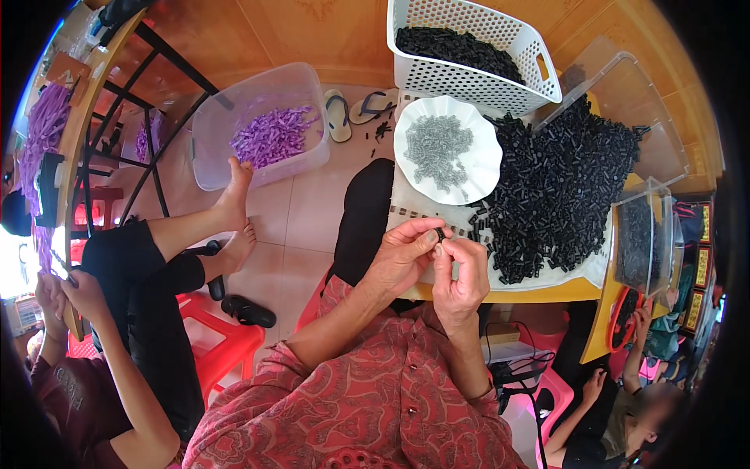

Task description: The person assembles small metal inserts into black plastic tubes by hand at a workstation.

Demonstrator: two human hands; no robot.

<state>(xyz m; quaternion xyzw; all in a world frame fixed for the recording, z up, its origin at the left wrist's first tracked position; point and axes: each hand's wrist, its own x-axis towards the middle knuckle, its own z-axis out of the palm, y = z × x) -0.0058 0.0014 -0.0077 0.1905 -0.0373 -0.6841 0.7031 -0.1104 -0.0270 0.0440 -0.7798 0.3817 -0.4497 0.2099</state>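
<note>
In front of my chest, near the table's front edge, both hands meet at a small black plastic piece. My left hand pinches it between thumb and fingertips. From the other side, my right hand holds it with closed fingertips, which hide part of it. Just beyond is a white scalloped plate bearing many small clear pieces. A large heap of short black tube-like pieces spreads over the cloth to the right of the plate.
A white perforated basket of black pieces stands at the back. Clear bins flank the heap at right. On the floor at left sits a translucent tub with purple pieces. One person sits at left by a red stool, another at lower right.
</note>
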